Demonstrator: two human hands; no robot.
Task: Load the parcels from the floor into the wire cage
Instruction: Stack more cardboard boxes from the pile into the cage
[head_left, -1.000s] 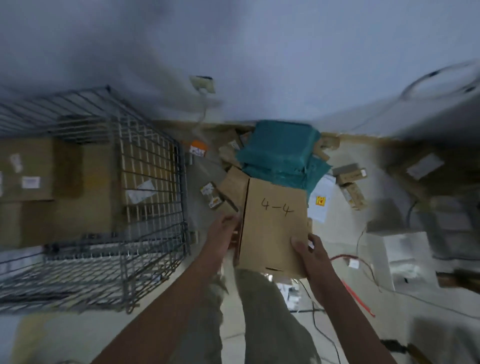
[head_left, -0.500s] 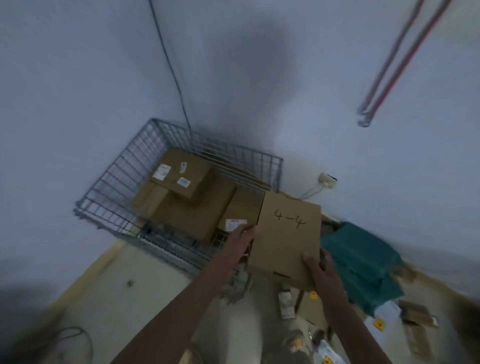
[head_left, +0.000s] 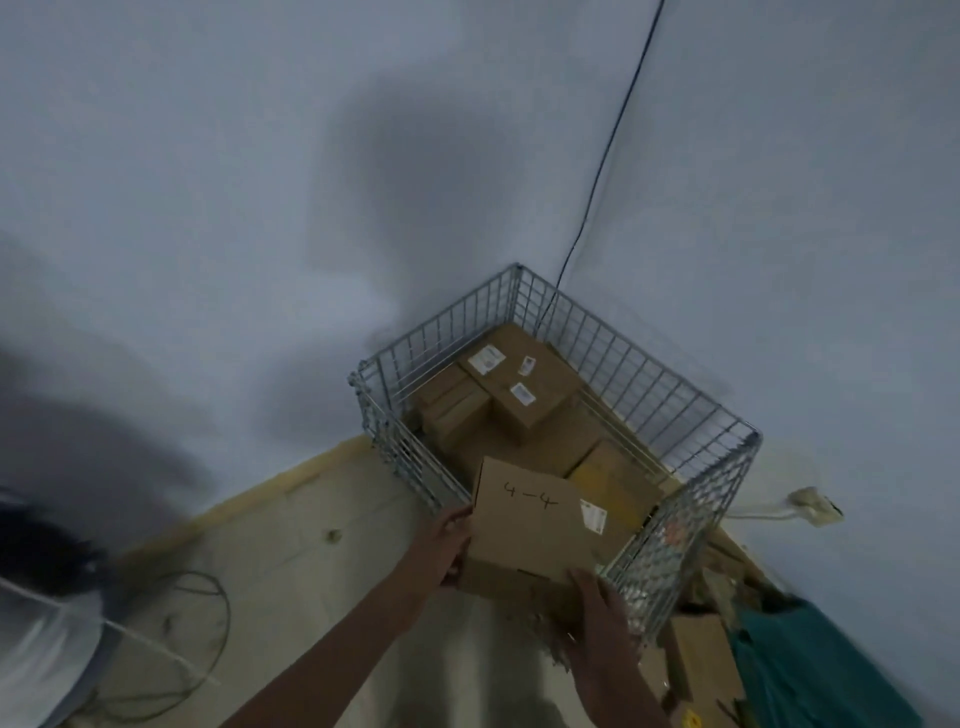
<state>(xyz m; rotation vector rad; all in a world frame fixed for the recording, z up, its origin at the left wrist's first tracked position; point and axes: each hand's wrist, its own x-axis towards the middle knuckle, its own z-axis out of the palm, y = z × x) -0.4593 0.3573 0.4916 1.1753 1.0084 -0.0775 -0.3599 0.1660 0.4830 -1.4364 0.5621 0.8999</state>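
The box marked 4-4 (head_left: 524, 535), gripped by the left hand (head_left: 447, 545) and right hand (head_left: 602, 618), now hangs over the near edge of the wire cage (head_left: 675, 551), no longer above the floor pile beside it.

The parcel (head_left: 524, 525) is matt brown cardboard; the wire cage (head_left: 670, 379) is bare grey metal; the floor (head_left: 291, 551) looks smooth and pale.
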